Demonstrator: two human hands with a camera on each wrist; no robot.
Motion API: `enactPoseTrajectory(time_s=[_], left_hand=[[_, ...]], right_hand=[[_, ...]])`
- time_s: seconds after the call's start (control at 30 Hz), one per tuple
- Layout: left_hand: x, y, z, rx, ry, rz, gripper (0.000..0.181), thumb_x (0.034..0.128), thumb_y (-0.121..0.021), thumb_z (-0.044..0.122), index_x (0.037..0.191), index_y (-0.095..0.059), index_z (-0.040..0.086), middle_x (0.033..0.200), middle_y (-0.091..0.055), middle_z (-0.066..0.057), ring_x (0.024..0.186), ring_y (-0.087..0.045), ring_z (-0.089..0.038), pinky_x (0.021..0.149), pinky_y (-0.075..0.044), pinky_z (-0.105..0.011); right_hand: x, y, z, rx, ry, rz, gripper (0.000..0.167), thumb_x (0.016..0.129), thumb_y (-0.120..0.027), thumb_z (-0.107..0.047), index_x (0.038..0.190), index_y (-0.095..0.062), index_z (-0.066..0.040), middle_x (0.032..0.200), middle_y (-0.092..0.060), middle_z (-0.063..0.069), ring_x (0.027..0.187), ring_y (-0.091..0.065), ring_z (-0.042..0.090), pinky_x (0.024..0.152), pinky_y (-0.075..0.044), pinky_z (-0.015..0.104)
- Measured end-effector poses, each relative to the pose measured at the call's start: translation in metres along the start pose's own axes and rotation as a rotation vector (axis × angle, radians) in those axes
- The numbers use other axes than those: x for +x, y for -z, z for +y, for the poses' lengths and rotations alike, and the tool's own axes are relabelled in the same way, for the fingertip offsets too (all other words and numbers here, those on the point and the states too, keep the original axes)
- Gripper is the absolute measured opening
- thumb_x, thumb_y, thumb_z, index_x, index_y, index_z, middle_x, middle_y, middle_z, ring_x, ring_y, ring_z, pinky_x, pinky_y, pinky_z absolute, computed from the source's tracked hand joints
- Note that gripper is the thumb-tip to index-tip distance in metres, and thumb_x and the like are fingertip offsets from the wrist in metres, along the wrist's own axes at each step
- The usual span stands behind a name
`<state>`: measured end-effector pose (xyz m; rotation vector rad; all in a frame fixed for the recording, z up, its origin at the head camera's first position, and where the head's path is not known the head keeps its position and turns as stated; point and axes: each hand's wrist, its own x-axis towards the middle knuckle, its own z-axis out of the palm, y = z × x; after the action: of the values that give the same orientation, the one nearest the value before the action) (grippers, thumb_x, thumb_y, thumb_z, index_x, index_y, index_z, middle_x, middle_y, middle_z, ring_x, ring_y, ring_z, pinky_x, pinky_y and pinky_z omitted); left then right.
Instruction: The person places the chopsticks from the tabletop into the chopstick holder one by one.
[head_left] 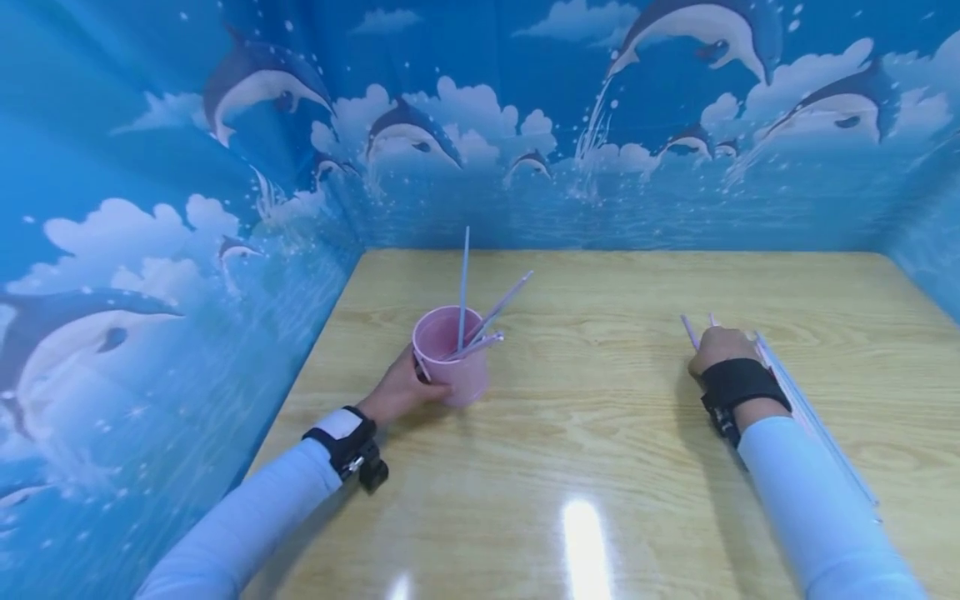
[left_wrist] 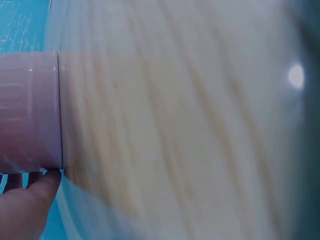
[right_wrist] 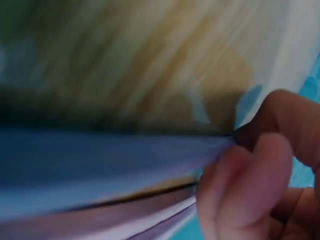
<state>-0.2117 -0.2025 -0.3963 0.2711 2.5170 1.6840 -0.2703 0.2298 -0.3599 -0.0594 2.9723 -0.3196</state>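
My left hand point(head_left: 405, 390) grips a pink cup point(head_left: 468, 379) from its left side. Several thin blue and purplish sticks lean out of the cup, one point(head_left: 464, 283) rising almost upright. In the left wrist view, fingers point(left_wrist: 30, 205) press against the wall of the cup point(left_wrist: 30, 110). Over on the right, my right hand point(head_left: 720, 346) bends down to the table with curled fingers, among more long thin sticks point(head_left: 817, 429). The right wrist view has its fingertips pinching a blue stick point(right_wrist: 125, 160), with pinkish sticks point(right_wrist: 145, 212) just below. Part of the grasp is hidden.
The wood-grain table point(head_left: 585, 400) spans the area between the hands. A blue dolphin-print cloth point(head_left: 480, 167) hangs along its back and sides. Light glares off the table's front point(head_left: 587, 550).
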Motion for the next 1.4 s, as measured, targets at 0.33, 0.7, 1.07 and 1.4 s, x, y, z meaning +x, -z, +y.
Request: enactPoseTrajectory(time_s=[0.33,0.7,1.07,1.4], left_hand=[[0.001,0.002,0.001,0.03,-0.046,0.018,0.088,0.0597,-0.074,0.02,0.131,-0.022,0.023,0.131,-0.034,-0.002,0.121,-0.031,-0.021,0.101,-0.026,-0.045],[-0.009,0.0,0.024,-0.051,-0.005,-0.004,0.085,0.0617,-0.071,0.005,0.131,-0.023,0.013,0.132,-0.033,-0.008,0.122,-0.029,-0.025,0.103,-0.021,-0.045],[0.001,-0.001,0.005,-0.018,-0.046,0.011,0.088,0.0572,-0.075,0.019,0.129,-0.025,0.024,0.13,-0.036,0.001,0.12,-0.033,-0.019,0.102,-0.025,-0.044],[-0.01,0.0,0.03,0.004,-0.013,-0.014,0.086,0.0621,-0.071,0.009,0.132,-0.021,0.014,0.133,-0.033,-0.007,0.122,-0.03,-0.023,0.103,-0.023,-0.044]], right_hand=[[0.006,0.04,-0.049,-0.002,0.044,0.133,0.027,0.073,-0.057,-0.024,0.059,-0.052,-0.001,0.05,-0.049,0.01,0.045,-0.047,0.025,0.035,-0.035,0.032],[-0.028,0.118,-0.148,0.317,0.4,0.757,0.015,0.074,-0.051,-0.015,0.068,-0.053,-0.002,0.059,-0.056,0.012,0.049,-0.05,0.021,0.045,-0.037,0.026],[-0.058,0.124,-0.227,0.85,0.79,0.755,0.007,0.071,-0.057,-0.006,0.075,-0.055,-0.001,0.07,-0.061,0.007,0.06,-0.056,0.004,0.055,-0.05,0.016],[-0.031,0.062,-0.238,0.755,0.775,0.49,0.016,0.072,-0.055,-0.009,0.088,-0.052,-0.007,0.07,-0.063,0.004,0.061,-0.059,0.008,0.057,-0.05,0.015]])
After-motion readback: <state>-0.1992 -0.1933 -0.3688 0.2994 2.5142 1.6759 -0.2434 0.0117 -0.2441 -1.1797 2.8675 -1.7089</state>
